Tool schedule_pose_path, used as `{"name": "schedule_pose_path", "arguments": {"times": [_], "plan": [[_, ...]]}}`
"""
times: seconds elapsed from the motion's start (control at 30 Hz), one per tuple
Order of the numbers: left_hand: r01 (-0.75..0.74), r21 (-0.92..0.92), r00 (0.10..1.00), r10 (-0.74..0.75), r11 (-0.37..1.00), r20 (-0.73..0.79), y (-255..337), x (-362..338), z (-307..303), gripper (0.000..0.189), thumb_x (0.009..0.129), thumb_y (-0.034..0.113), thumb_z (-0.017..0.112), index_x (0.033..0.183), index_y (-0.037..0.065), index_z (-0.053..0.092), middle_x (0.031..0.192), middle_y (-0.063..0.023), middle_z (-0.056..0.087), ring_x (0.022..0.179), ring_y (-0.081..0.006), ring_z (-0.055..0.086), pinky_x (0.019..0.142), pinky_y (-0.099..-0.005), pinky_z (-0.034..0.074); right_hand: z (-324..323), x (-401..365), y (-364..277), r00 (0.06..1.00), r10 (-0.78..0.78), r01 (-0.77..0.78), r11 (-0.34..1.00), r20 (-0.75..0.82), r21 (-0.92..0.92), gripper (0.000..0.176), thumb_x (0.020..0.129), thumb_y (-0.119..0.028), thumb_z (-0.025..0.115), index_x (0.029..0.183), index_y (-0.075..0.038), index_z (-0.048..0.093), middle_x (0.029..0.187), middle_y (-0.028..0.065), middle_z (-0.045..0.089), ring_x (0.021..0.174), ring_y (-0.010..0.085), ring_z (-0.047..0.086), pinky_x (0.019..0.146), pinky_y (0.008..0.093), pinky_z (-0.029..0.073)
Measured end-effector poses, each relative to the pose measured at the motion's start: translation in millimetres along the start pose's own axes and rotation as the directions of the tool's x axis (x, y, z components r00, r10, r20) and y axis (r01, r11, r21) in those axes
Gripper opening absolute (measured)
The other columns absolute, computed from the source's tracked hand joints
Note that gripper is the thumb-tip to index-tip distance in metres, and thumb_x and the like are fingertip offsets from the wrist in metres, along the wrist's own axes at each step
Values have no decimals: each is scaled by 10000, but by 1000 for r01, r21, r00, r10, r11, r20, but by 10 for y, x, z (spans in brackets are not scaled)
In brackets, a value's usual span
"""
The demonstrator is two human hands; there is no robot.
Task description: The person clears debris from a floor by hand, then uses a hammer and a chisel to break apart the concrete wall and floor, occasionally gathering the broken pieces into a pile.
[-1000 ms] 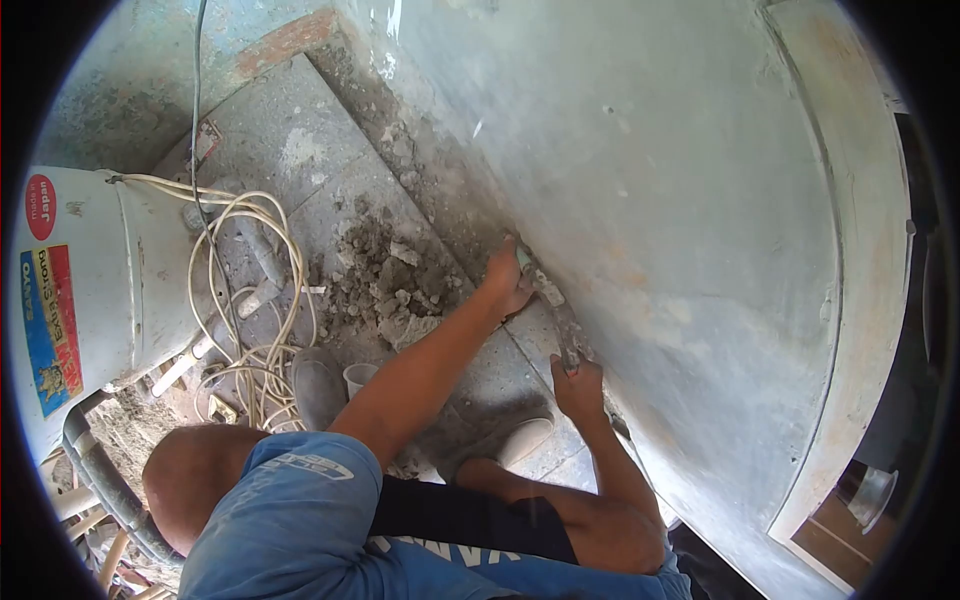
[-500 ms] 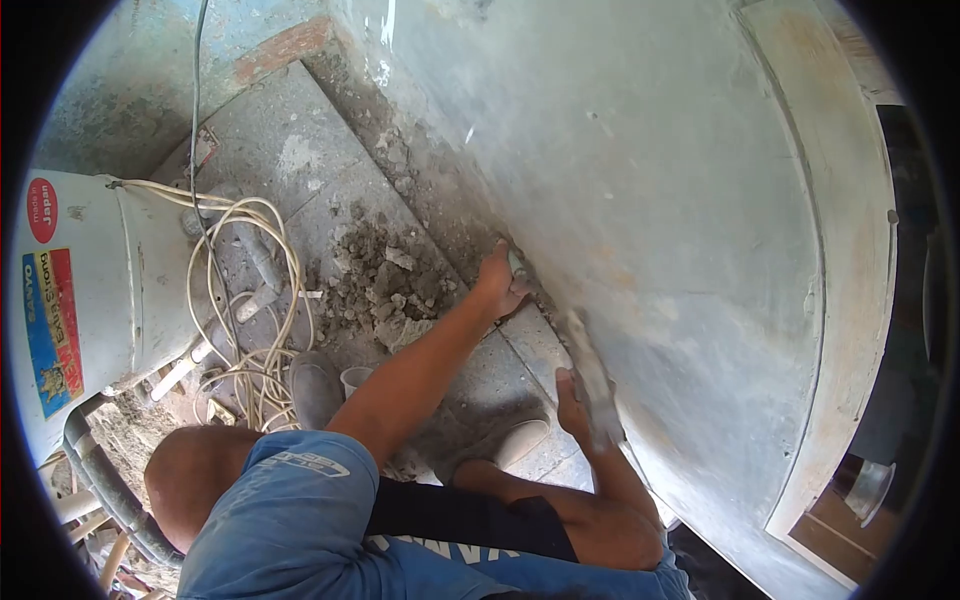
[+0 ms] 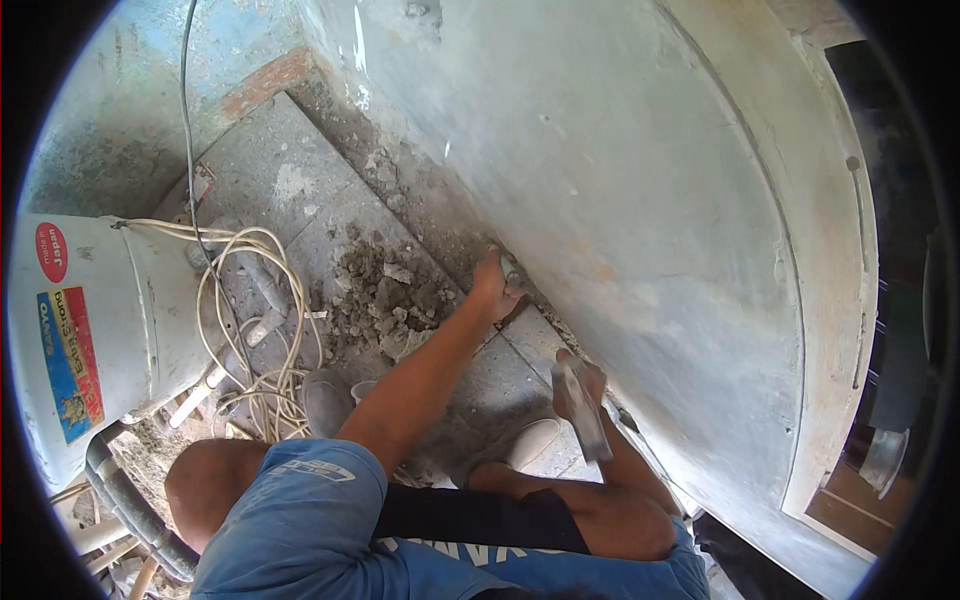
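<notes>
Our left hand [image 3: 490, 287] clenches a grey metal chisel [image 3: 510, 266] mid-frame; our right hand [image 3: 578, 372] grips a dusty steel hammer [image 3: 584, 415]. A glancing blow could crush knuckles.

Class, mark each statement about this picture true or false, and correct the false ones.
1. The left hand holds a chisel at the foot of the wall. True.
2. The right hand is empty. False: it grips a hammer.
3. Rubble lies on the floor beside the left hand. True.
4. The white cable hangs on the wall. False: it lies coiled on the floor by the white appliance.
</notes>
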State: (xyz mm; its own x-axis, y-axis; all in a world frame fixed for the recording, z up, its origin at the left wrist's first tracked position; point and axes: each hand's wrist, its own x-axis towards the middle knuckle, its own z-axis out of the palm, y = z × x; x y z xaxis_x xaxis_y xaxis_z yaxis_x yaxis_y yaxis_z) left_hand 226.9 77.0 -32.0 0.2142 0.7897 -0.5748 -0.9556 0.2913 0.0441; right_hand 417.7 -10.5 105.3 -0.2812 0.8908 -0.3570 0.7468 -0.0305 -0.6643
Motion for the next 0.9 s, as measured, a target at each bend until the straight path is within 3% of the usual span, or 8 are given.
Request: {"name": "schedule_pose_path", "arguments": {"times": [0.17,0.23,0.37,0.43,0.47,0.67,0.77,0.9], "plan": [[-10,-31,947,0,999,-322,85,-315,647,324,997,358,262,918,111,455,734,-25,516,424,-125,367,391,-278,279,138,137,121,999,-47,48,967,10,-251,288,832,-277,557,769,4,562,655,230,566,608,394,567,552,410,445],[28,106,977,-5,994,-212,8,-66,180,341,996,352,258,1011,90,475,786,-48,546,529,-154,500,448,-309,403,81,38,152,935,-350,332,920,-56,-211,258,835,-254,553,758,-9,577,663,213,570,622,393,575,558,432,453],[17,56,993,-24,998,113,26,-18,36,378,994,382,250,1011,90,489,733,-49,511,635,-191,523,594,-370,479,14,18,119,979,-203,192,947,-17,-256,209,834,-212,542,759,-23,589,674,193,572,620,391,573,568,453,457],[19,64,983,-7,998,-182,51,-212,404,374,995,362,260,1041,72,493,850,-69,550,779,-207,588,721,-391,506,211,224,497,881,-431,452,648,193,-613,164,824,-162,529,750,-26,582,695,185,578,604,392,562,560,452,452],[15,60,984,-4,998,-176,33,-222,464,374,995,362,260,1041,72,493,850,-69,550,779,-207,588,721,-391,506,118,212,212,976,-205,216,903,69,-372,141,808,-139,527,774,-20,595,709,197,589,630,390,580,573,444,468],[24,95,975,-3,995,-221,-78,-126,214,351,990,369,287,966,91,500,823,-63,549,651,-195,551,584,-352,476,41,23,20,995,98,-97,971,-3,-220,217,757,-196,601,873,-13,597,709,213,594,682,385,603,582,424,463],[43,38,986,-36,998,-162,-156,-186,228,334,987,360,297,938,95,495,771,-51,541,519,-170,477,449,-310,384,-38,-87,62,942,-307,233,888,-134,-397,232,714,-161,642,887,-17,584,671,201,582,636,386,586,564,416,449],[76,77,988,-65,994,-138,-164,-312,279,324,986,374,291,898,119,470,627,-11,479,434,-125,420,403,-282,345,-142,-110,32,977,-180,149,962,-118,-229,150,771,-114,679,823,10,610,628,146,600,537,238,590,507,339,439]]}}
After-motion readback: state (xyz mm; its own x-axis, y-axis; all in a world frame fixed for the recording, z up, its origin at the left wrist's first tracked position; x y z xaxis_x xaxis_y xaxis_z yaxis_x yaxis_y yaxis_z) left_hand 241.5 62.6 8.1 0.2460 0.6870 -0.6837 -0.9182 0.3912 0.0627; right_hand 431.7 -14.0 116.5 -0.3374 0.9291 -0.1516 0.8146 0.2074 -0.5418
